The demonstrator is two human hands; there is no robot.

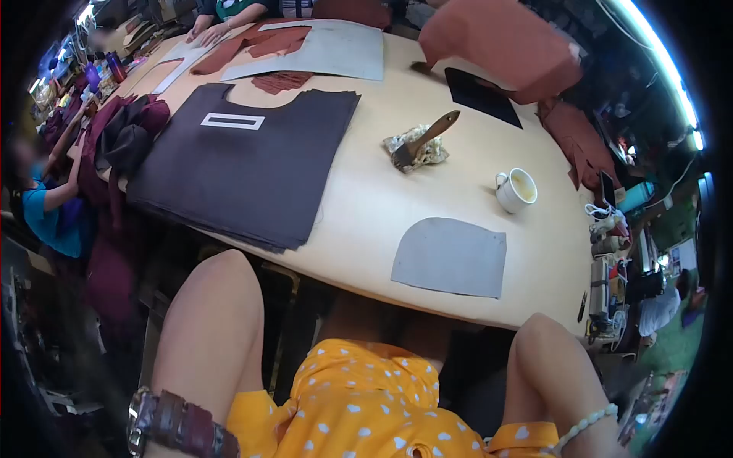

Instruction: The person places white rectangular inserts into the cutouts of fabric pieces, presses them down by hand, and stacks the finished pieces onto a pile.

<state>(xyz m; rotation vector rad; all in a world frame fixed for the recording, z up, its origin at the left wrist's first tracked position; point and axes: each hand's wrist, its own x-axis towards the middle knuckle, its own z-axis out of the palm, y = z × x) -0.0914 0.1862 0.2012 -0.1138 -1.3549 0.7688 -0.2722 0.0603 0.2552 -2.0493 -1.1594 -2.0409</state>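
Note:
Neither my left hand nor my right hand shows in the frame. At the bottom left a wrist with a brown strapped watch [179,424] lies by my leg, its hand out of sight. At the bottom right a pale bead bracelet [586,425] circles the other wrist, and that hand is hidden too. On the table [366,244] before me lies a grey rounded fabric piece [450,257]. Left of it is a stack of dark cut fabric [252,168] with a white rectangular frame [233,121] on top. A brush [427,139] rests on a crumpled wrapper [405,149], left of a white cup [517,191].
A large pale pattern sheet [336,49] and rust-coloured fabric [500,46] lie at the back. A black panel [481,95] is under the rust fabric's edge. Another person's hands [210,34] rest at the far left; a person in blue [53,214] handles maroon cloth [149,114].

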